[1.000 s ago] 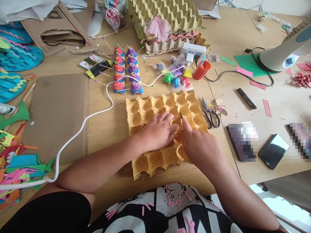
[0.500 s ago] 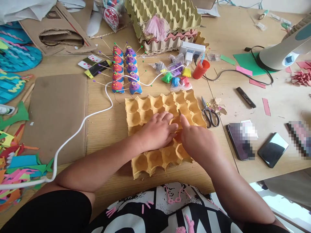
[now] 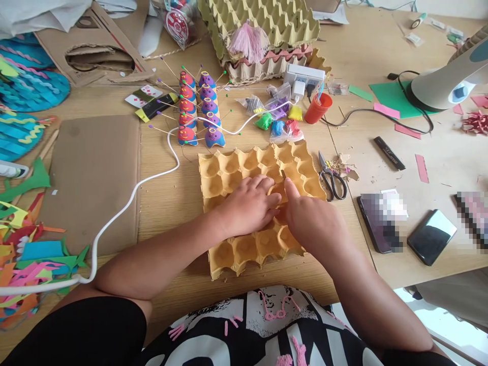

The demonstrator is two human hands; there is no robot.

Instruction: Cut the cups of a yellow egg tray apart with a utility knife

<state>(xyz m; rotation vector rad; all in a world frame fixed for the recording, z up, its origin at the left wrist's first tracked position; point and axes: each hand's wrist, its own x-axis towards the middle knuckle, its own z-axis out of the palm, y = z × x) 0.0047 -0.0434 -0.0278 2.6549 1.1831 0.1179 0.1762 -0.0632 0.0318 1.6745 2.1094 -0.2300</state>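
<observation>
A yellow-orange moulded egg tray (image 3: 223, 253) lies on the table in front of me, its cups facing up. My left hand (image 3: 251, 206) rests on its middle, fingers bent down over the ridges and thumb apart, holding the tray. Close beside it on the right, my right hand (image 3: 314, 218) is closed, one finger stretched forward along a thin dark blade (image 3: 282, 174). Only the blade's tip shows; its handle is hidden in the fist. Black-handled scissors (image 3: 332, 183) lie just right of the tray.
Behind the tray stand two rows of painted egg-cup figures (image 3: 187, 134) with pins sticking out. A white cable (image 3: 131, 195) crosses the table. An orange cup (image 3: 317, 109), bags of coloured clay (image 3: 278, 128), stacked egg trays (image 3: 259, 66), cardboard (image 3: 95, 183) and a phone (image 3: 375, 223) lie around.
The whole view has shifted slightly. Both hands keep nearly the same place on the egg tray, with the dark blade still at the right fingertip.
</observation>
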